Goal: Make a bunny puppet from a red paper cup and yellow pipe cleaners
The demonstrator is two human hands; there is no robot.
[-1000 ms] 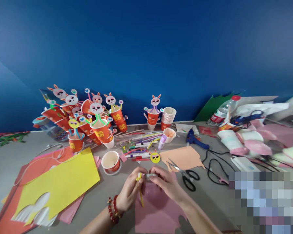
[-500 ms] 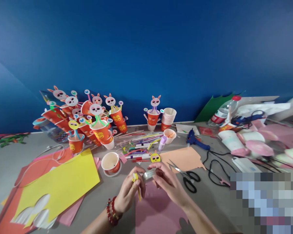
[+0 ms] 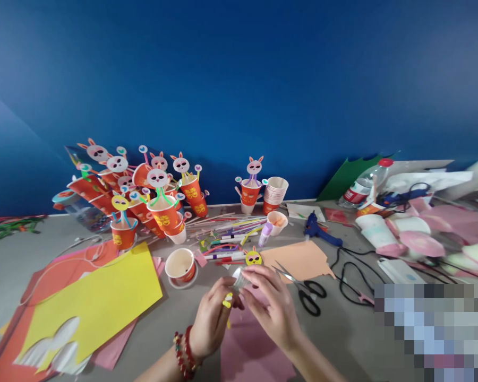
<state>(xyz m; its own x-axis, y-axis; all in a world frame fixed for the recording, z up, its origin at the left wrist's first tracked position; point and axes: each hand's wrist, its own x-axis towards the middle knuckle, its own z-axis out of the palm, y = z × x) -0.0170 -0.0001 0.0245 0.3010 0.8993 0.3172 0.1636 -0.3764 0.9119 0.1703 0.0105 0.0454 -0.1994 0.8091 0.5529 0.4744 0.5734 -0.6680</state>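
Note:
My left hand (image 3: 209, 321), with red bead bracelets at the wrist, is closed around a folded yellow strip (image 3: 227, 301) whose tail hangs below the fingers. My right hand (image 3: 274, 307) grips a small roll of clear tape (image 3: 238, 279) from the right side. The left fingertips are against the roll's lower left; the fingers hide part of it. Beneath both hands lies a sheet of pink paper (image 3: 250, 350). Just beyond them a yellow bunny face cutout (image 3: 254, 258) rests on the table.
Black-handled scissors (image 3: 310, 298) lie right of my right hand. A white-lined paper cup (image 3: 180, 266) stands to the left, near yellow paper (image 3: 115, 297). Behind are markers, a purple glue stick (image 3: 265, 233), a blue glue gun (image 3: 321, 231) and bunny-decorated orange cups (image 3: 163, 215).
Both hands have turned slightly, and the tape roll has tipped more upright and shifted a little left and up. The yellow strip has moved slightly right.

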